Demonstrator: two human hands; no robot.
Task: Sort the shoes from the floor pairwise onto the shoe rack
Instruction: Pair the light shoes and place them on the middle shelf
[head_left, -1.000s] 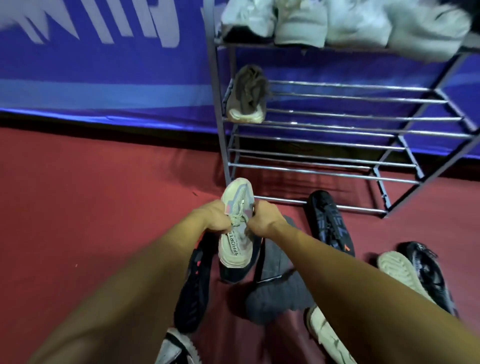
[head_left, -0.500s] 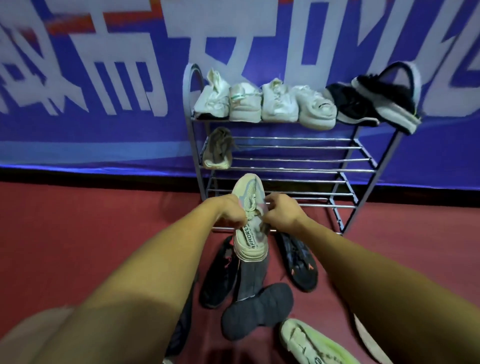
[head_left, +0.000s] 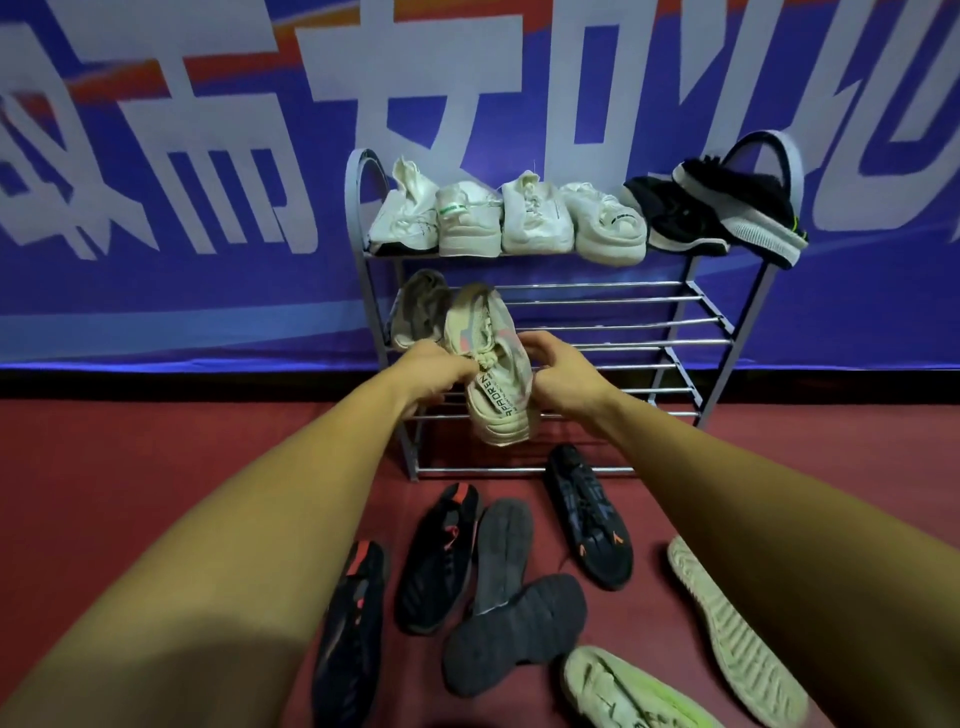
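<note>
Head view: left hand (head_left: 436, 369) and right hand (head_left: 566, 375) each grip the beige shoe (head_left: 493, 402), covering its sides; red floor (head_left: 130, 467), blue banner (head_left: 156, 291) behind shoe rack (head_left: 364, 270)

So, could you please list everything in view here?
shoe rack: one, grey metal, against the banner.
white shoes: four, white, top shelf, left.
black shoes: two, black, top shelf, right.
beige shoe: one, beige, second shelf, left end.
held shoe: one, beige, in front of the rack.
dark shoes: three, black with orange, floor.
grey shoes: two, dark grey, floor, centre.
pale shoes: two, off-white, floor, lower right.
banner: one, blue, white characters, behind rack.
floor: one, red, below.
left grip: one, bare, on the held shoe.
right grip: one, bare, on the held shoe.
</note>
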